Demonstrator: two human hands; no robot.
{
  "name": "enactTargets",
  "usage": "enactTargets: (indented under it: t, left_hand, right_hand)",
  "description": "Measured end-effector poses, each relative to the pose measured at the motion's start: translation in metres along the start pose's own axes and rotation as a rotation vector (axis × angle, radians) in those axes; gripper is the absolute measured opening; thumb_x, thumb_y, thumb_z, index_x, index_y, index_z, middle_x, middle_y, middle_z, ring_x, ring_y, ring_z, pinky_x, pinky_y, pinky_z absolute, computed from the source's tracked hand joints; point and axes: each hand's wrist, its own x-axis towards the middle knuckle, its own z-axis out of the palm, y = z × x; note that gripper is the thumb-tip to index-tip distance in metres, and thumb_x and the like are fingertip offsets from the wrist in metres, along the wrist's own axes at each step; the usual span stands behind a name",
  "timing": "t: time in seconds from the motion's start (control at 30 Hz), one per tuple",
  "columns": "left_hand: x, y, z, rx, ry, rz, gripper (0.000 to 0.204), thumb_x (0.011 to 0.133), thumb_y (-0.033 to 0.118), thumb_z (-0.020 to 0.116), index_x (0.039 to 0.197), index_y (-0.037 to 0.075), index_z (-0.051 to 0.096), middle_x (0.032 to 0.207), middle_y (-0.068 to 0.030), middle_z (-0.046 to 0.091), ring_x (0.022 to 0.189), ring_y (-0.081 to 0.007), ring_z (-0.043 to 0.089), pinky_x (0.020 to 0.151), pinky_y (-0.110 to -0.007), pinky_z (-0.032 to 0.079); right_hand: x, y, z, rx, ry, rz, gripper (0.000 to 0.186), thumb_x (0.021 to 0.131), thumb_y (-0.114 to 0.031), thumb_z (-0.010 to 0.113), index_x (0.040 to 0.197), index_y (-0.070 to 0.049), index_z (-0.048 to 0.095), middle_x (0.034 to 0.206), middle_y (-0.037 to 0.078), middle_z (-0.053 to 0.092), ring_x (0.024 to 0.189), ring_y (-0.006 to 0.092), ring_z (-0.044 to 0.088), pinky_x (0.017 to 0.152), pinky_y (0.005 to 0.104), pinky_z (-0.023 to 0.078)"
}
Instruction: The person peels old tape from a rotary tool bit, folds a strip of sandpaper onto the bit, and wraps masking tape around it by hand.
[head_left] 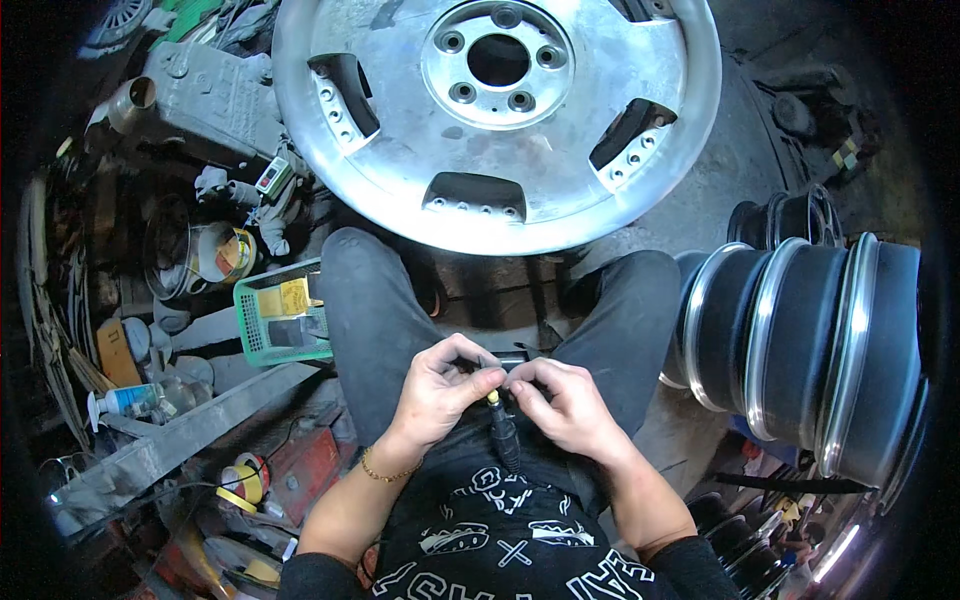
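Between my thighs, my left hand point(440, 395) pinches near the yellow-collared tip of a slim black hand tool point(505, 440), whose body hangs down toward my lap. My right hand point(560, 405) meets it from the other side with curled, closed fingertips beside that tip; what they grip is too small to make out. A small dark piece lies partly hidden behind my fingers. Beyond my knees stands a large silver wheel rim point(500, 175) with bolt holes round a central opening and dark slots.
At left are a green plastic basket point(258, 355), a metal beam point(200, 430), a grey metal block point(205, 105) and scattered tools and containers. Stacked black rims with polished lips point(800, 350) stand close at right. More rims and clutter lie at lower right.
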Motion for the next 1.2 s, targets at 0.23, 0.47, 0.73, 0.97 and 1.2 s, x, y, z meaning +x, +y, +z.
enactTargets:
  t: [0.23,0.47,0.73,0.97,1.2]
  left_hand:
    - [0.000,0.000,-0.001,0.055,-0.015,0.025,0.012,0.085,0.003,0.075,0.094,0.001,0.067,0.092,-0.0047,0.066,0.085,-0.0103,0.060,0.078,-0.025,0.047]
    - [0.001,0.001,-0.003,0.070,-0.030,0.051,0.012,0.086,0.004,0.075,0.095,0.001,0.068,0.092,-0.0049,0.066,0.086,-0.0108,0.060,0.079,-0.025,0.047]
    - [0.001,-0.002,-0.005,0.111,-0.071,0.116,0.013,0.087,0.003,0.073,0.097,-0.002,0.067,0.094,-0.0053,0.066,0.088,-0.0090,0.059,0.079,-0.025,0.048]
    - [0.001,-0.001,-0.004,0.107,-0.066,0.142,0.012,0.085,0.001,0.075,0.093,0.000,0.066,0.091,-0.0046,0.064,0.083,-0.0087,0.059,0.074,-0.024,0.047]
    - [0.000,0.004,0.001,0.107,-0.082,0.080,0.013,0.082,-0.001,0.076,0.090,0.001,0.066,0.089,-0.0068,0.063,0.081,-0.0118,0.058,0.073,-0.025,0.046]
  right_hand:
    - [-0.002,0.007,0.006,-0.111,0.009,-0.030,0.014,0.089,-0.013,0.061,0.083,0.000,0.060,0.078,0.018,0.062,0.072,0.0371,0.062,0.067,0.0420,0.050]
    - [0.001,0.003,0.012,0.027,0.127,-0.071,0.017,0.089,-0.016,0.069,0.086,0.001,0.068,0.079,0.014,0.066,0.070,0.0292,0.065,0.064,0.0370,0.051]
    - [-0.002,0.001,0.008,0.134,0.024,0.026,0.018,0.087,-0.016,0.072,0.091,0.001,0.070,0.080,0.011,0.068,0.068,0.0182,0.065,0.063,0.0309,0.051]
    - [-0.001,-0.004,0.008,0.105,0.035,0.073,0.020,0.085,-0.017,0.071,0.090,0.002,0.071,0.074,0.011,0.067,0.062,0.0146,0.063,0.059,0.0294,0.050]
    - [-0.001,-0.003,0.004,0.107,0.013,0.084,0.021,0.085,-0.020,0.070,0.091,0.001,0.072,0.071,0.012,0.066,0.061,0.0160,0.063,0.059,0.0307,0.050]
